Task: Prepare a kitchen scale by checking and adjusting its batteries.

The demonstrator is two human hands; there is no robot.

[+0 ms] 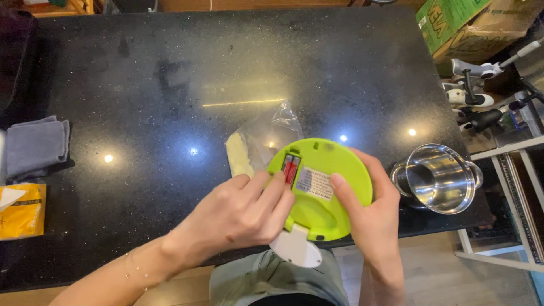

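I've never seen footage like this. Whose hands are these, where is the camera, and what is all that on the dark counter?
There is no machine here: a person wears one camera on the head, so you look down at their own two bare hands over a black speckled counter. The right hand grips a round green device turned underside up, with a white part at its near edge. The left hand has its fingertips at the open battery compartment, where red batteries show. Behind the device lies a clear plastic bag with something pale yellow inside. To the right stands a shiny steel pot. At the left edge lie a folded grey cloth and a yellow packet.
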